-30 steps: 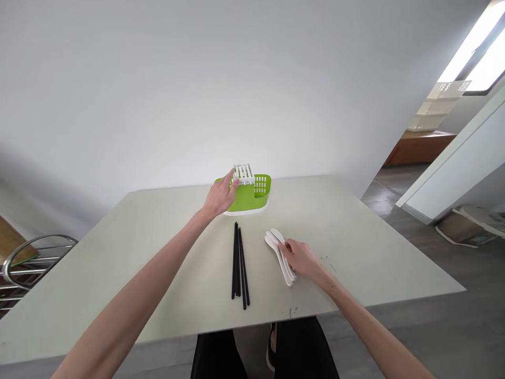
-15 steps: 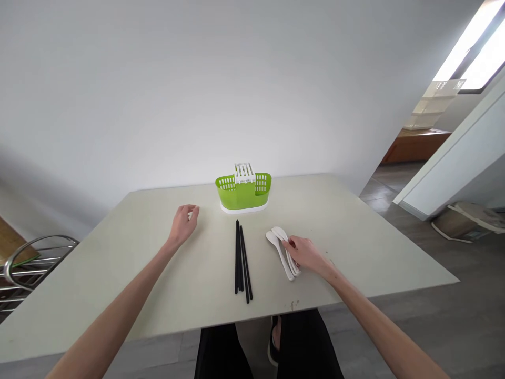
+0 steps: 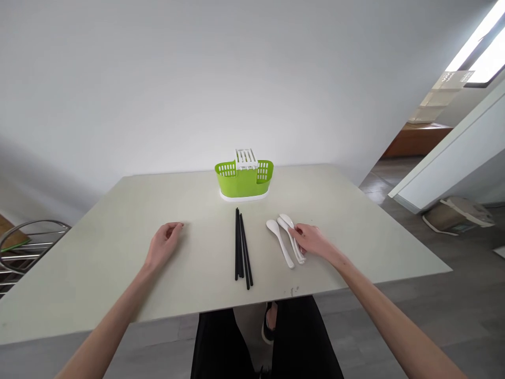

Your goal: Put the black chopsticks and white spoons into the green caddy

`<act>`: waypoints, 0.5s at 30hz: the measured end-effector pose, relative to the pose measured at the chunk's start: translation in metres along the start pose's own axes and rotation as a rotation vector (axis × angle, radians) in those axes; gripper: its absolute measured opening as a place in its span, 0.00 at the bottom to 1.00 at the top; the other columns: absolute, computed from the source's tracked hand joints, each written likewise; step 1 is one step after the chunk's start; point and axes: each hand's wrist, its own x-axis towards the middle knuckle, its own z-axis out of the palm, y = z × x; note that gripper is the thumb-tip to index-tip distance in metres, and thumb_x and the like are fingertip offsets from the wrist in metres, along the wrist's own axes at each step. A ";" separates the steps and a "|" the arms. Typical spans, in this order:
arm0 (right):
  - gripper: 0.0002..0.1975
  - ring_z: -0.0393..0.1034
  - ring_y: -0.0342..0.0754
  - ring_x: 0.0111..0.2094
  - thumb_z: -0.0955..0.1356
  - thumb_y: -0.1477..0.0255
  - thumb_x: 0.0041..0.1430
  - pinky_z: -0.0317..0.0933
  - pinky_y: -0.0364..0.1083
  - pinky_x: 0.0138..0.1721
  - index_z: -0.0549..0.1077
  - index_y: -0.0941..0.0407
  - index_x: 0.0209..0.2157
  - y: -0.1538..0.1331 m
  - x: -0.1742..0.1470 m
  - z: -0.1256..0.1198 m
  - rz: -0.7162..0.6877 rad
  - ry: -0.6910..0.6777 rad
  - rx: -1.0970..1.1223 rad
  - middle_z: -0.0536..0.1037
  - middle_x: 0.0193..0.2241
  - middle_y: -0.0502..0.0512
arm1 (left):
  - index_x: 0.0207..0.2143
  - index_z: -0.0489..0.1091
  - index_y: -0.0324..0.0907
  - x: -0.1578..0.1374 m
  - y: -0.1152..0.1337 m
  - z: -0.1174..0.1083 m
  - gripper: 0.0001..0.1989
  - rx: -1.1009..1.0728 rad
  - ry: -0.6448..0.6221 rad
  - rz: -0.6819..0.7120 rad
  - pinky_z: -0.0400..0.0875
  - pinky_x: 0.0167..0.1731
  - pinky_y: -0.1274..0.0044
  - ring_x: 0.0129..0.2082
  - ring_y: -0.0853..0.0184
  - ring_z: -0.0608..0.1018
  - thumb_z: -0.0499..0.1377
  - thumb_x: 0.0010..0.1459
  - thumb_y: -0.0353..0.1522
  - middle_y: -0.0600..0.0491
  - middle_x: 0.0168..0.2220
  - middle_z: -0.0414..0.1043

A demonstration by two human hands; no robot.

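Observation:
My right hand is closed on the white spoon at the right. A second white spoon lies right against it, partly under my fingers. A third white spoon lies apart on the left, its bowl away from me. Several black chopsticks lie lengthwise in a loose bundle in the middle. Left of them, my left hand rests on the table with fingers loosely curled and nothing seen in them. Behind the chopsticks stands a green utensil basket with a white slotted top and white base.
The pale table meets a white wall at the back. A metal rack stands at the left edge. On the floor to the right sits a brownish bin or box. My legs are under the front edge.
The right-hand spoon has shifted right with my right hand, widening the gap to the leftmost spoon. My left hand has drawn back toward me and left. The view has tilted slightly.

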 end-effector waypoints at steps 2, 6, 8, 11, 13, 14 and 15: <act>0.18 0.76 0.47 0.23 0.61 0.62 0.75 0.63 0.43 0.33 0.66 0.52 0.29 0.002 -0.001 -0.002 0.005 -0.011 0.004 0.76 0.18 0.48 | 0.45 0.77 0.45 -0.007 -0.002 0.002 0.24 -0.008 0.019 0.020 0.73 0.49 0.68 0.50 0.55 0.80 0.57 0.61 0.53 0.48 0.52 0.81; 0.18 0.77 0.47 0.25 0.60 0.62 0.76 0.63 0.43 0.35 0.66 0.52 0.30 0.010 -0.004 -0.010 0.004 -0.017 0.000 0.77 0.18 0.48 | 0.46 0.76 0.45 -0.014 -0.005 0.007 0.23 -0.028 0.040 0.027 0.73 0.51 0.67 0.50 0.55 0.80 0.58 0.61 0.52 0.48 0.51 0.80; 0.18 0.77 0.48 0.26 0.60 0.62 0.76 0.63 0.43 0.36 0.66 0.52 0.30 0.015 -0.005 -0.014 0.007 -0.013 -0.016 0.76 0.18 0.48 | 0.45 0.76 0.45 -0.015 -0.006 0.010 0.23 -0.025 0.040 0.041 0.73 0.50 0.68 0.49 0.56 0.80 0.58 0.61 0.52 0.48 0.50 0.80; 0.19 0.76 0.48 0.26 0.59 0.62 0.76 0.61 0.44 0.36 0.67 0.52 0.29 0.020 -0.007 -0.017 0.005 -0.011 -0.050 0.76 0.17 0.49 | 0.44 0.77 0.46 -0.015 -0.005 0.012 0.21 -0.006 0.027 0.083 0.73 0.47 0.69 0.47 0.56 0.80 0.57 0.61 0.51 0.48 0.50 0.80; 0.19 0.75 0.49 0.27 0.59 0.63 0.76 0.60 0.44 0.35 0.66 0.51 0.29 0.022 -0.008 -0.015 0.005 -0.001 -0.081 0.76 0.17 0.50 | 0.42 0.76 0.46 -0.016 -0.005 0.012 0.20 0.014 0.025 0.105 0.73 0.46 0.69 0.46 0.56 0.80 0.57 0.62 0.51 0.48 0.49 0.80; 0.19 0.75 0.50 0.28 0.59 0.63 0.75 0.59 0.44 0.34 0.66 0.51 0.28 0.022 -0.007 -0.014 0.007 0.008 -0.100 0.76 0.17 0.50 | 0.42 0.76 0.46 -0.017 -0.005 0.012 0.20 0.024 0.026 0.113 0.73 0.45 0.69 0.46 0.57 0.80 0.57 0.62 0.51 0.48 0.49 0.80; 0.19 0.75 0.50 0.28 0.60 0.63 0.75 0.58 0.44 0.34 0.65 0.51 0.28 0.022 -0.007 -0.012 0.009 0.018 -0.119 0.75 0.17 0.50 | 0.42 0.76 0.46 -0.017 -0.005 0.012 0.20 0.033 0.026 0.120 0.73 0.45 0.69 0.45 0.57 0.80 0.56 0.62 0.51 0.48 0.49 0.80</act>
